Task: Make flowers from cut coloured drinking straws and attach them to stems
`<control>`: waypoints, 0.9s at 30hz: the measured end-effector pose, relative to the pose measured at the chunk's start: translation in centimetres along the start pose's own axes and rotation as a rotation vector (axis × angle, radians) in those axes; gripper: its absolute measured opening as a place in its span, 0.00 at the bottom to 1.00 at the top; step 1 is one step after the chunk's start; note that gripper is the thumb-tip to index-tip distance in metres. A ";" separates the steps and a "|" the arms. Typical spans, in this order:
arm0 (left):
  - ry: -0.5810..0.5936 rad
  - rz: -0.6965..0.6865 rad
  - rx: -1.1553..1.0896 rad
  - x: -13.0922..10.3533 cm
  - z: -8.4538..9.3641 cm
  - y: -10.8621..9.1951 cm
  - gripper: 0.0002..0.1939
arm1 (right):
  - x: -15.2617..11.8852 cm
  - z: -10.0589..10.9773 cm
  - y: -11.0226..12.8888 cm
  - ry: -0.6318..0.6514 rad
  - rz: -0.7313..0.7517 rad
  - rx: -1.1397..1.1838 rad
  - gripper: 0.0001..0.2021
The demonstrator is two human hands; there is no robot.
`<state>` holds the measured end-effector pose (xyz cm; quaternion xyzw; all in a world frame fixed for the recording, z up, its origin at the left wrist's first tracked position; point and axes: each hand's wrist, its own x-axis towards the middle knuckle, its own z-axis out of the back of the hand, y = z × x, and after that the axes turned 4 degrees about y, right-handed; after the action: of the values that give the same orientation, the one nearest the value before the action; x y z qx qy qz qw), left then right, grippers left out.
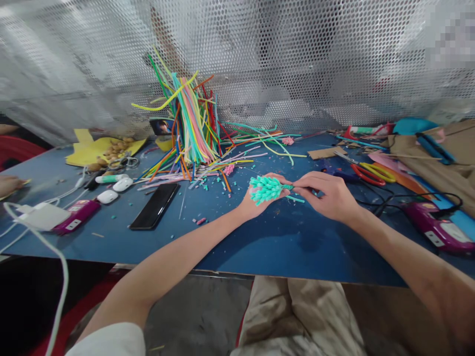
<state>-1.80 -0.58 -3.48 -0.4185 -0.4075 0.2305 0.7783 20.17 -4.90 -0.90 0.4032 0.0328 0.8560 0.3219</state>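
A turquoise pipe-cleaner flower (pixel 264 191), made of many short fuzzy pieces, is held above the blue table (pixel 230 242). My left hand (pixel 254 204) is closed around it from behind, its fingers mostly hidden by the flower. At the stem end, the fingertips of my right hand (pixel 330 194) pinch the thin twisted green stem (pixel 288 187). A loose turquoise piece (pixel 296 199) shows just below the stem. Small turquoise and pink cut bits lie scattered left of my hands.
Behind stands a tall bundle of coloured pipe cleaners (pixel 195 118). A black phone (pixel 155 206) and a purple power strip (pixel 78 216) with white cables lie to the left, scissors (pixel 371 173) and another purple strip (pixel 438 227) to the right. Another person's hand (pixel 11 187) rests at far left.
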 end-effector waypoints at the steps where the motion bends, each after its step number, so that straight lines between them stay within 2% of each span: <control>1: -0.007 0.003 -0.015 0.0 0.0 0.0 0.15 | 0.0 0.0 0.1 -0.002 -0.001 0.004 0.05; 7: -0.038 0.065 -0.097 -0.1 -0.2 -0.4 0.15 | -0.1 0.1 0.5 0.025 -0.096 -0.002 0.07; 13: -0.143 0.107 -0.193 -0.1 -0.4 -0.5 0.16 | 0.1 1.0 -0.4 -0.048 -0.248 -0.068 0.11; 15: -0.197 0.131 -0.249 0.0 -0.5 -0.3 0.17 | 0.2 1.2 -1.0 0.005 -0.296 -0.058 0.12; 20: -0.335 0.193 -0.288 0.4 -0.1 0.3 0.17 | 0.1 0.8 -1.8 0.249 -0.335 -0.075 0.13; 23: -0.355 0.210 -0.311 0.6 0.2 0.7 0.17 | 0.0 0.5 -1.7 0.268 -0.317 -0.063 0.14; 27: -0.332 0.234 -0.321 0.6 0.3 0.9 0.17 | 0.2 0.4 -1.4 0.224 -0.289 -0.011 0.14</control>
<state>-1.74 0.52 -3.88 -0.5372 -0.5098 0.3168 0.5926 21.11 -3.75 -1.00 0.2944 0.1213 0.8407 0.4380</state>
